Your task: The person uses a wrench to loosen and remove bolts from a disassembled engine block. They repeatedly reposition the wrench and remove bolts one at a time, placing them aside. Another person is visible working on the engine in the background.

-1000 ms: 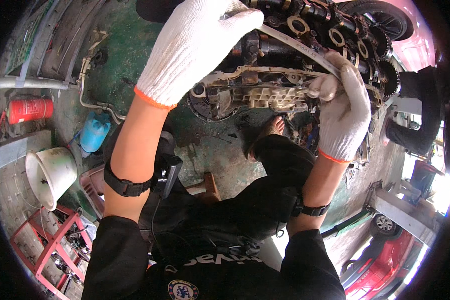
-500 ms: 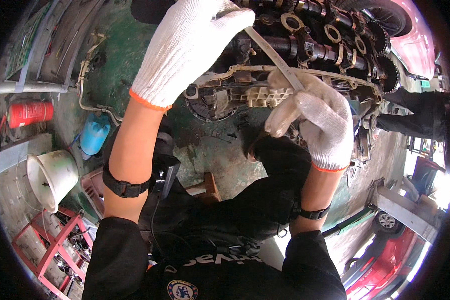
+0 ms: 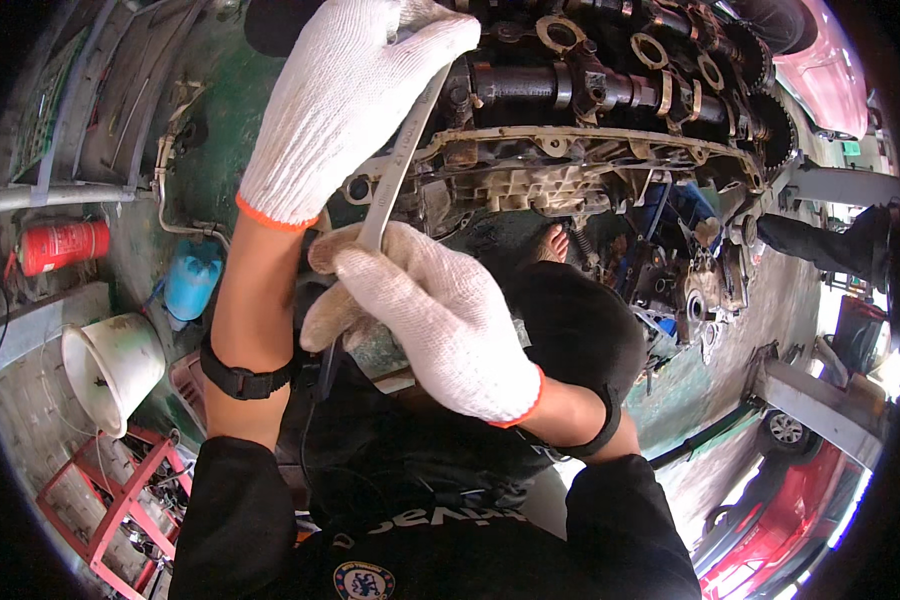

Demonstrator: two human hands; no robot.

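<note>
A long flat metal wrench (image 3: 400, 165) slants between my two gloved hands. My left hand (image 3: 340, 110), in a white knit glove with an orange cuff, is closed about its upper end at the left end of the engine's cylinder head (image 3: 470, 140). The glove hides that end and what it meets. My right hand (image 3: 440, 315), in a soiled white glove, grips the wrench's lower end, close to my body. Dark, oily camshafts (image 3: 530, 85) lie along the top of the cylinder head, with a toothed sprocket (image 3: 773, 130) at the right end.
On the left are a red fire extinguisher (image 3: 65, 248), a blue jug (image 3: 192, 280), a white bucket (image 3: 135, 365) and a red metal frame (image 3: 105, 520). Dismantled engine parts (image 3: 705, 285) lie at right, near another person's dark-trousered leg (image 3: 835, 245). A red car (image 3: 775, 525) stands lower right.
My right hand has swung the wrench's lower end leftward and toward me, so the wrench now leans the other way. My left hand stays at the upper end, shifted slightly left.
</note>
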